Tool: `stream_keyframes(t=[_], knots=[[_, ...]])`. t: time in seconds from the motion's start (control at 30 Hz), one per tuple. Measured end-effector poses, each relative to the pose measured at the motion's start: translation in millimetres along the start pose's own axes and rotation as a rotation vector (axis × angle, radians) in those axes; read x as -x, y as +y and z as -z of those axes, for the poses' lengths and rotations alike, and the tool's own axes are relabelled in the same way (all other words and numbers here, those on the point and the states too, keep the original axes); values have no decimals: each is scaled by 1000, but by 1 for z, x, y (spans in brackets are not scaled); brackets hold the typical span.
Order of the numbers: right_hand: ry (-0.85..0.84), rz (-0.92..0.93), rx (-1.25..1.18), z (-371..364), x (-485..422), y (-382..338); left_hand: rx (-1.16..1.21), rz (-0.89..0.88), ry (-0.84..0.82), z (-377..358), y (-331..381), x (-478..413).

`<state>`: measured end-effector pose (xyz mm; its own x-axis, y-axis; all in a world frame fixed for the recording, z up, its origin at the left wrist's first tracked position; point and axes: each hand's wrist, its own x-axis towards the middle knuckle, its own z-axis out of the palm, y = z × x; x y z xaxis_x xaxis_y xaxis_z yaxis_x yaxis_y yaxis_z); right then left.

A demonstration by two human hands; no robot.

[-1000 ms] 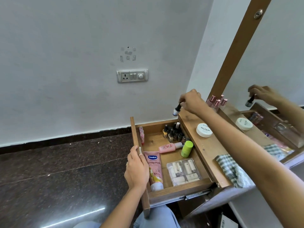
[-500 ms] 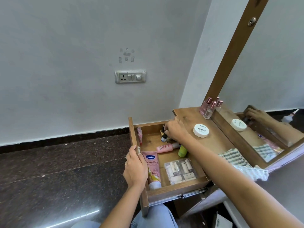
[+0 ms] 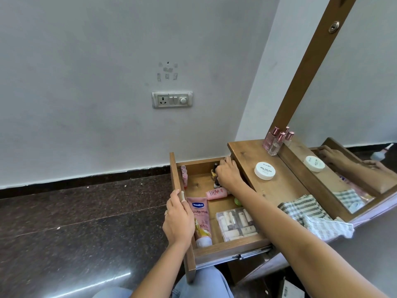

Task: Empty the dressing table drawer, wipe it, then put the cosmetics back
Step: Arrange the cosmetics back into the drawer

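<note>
The drawer [image 3: 176, 168] is gripped at its front edge by the left hand [image 3: 179, 218]. The small bottles [image 3: 213, 174] stand upright in the far corner, directly under the right hand [image 3: 228, 175], whose fingers [image 3: 224, 166] are curled down among them; whether one is pinched cannot be told.

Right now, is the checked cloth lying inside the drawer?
No, the checked cloth lies on the dressing table top, outside the drawer.
</note>
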<state>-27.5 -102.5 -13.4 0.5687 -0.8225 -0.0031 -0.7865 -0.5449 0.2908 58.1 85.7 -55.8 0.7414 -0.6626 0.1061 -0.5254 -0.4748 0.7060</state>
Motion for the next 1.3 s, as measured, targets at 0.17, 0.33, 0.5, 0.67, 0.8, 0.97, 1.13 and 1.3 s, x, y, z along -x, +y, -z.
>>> stream_keyframes(t=[0.17, 0.33, 0.5, 0.67, 0.8, 0.97, 1.13, 1.3], knots=[[-2, 18, -13, 0, -1, 0, 8, -6, 6, -1, -1, 0], [5, 27, -13, -2, -1, 0, 9, -3, 7, -1, -1, 0], [25, 29, -8, -4, 0, 1, 15, -4, 5, -1, -1, 0], [45, 38, -18, -6, 2, 3, 10, -4, 6, -2, -1, -1], [29, 59, -37, -4, 2, 6, 12, -2, 5, -2, -2, -1], [1, 71, -48, -1, 1, 7, 11, -1, 6, -2, -2, -1], [28, 80, -130, 13, 2, 15, 18, -5, 11, -1, -1, -1], [30, 102, -265, 30, 14, 33, 19, -7, 12, -2, -2, -1]])
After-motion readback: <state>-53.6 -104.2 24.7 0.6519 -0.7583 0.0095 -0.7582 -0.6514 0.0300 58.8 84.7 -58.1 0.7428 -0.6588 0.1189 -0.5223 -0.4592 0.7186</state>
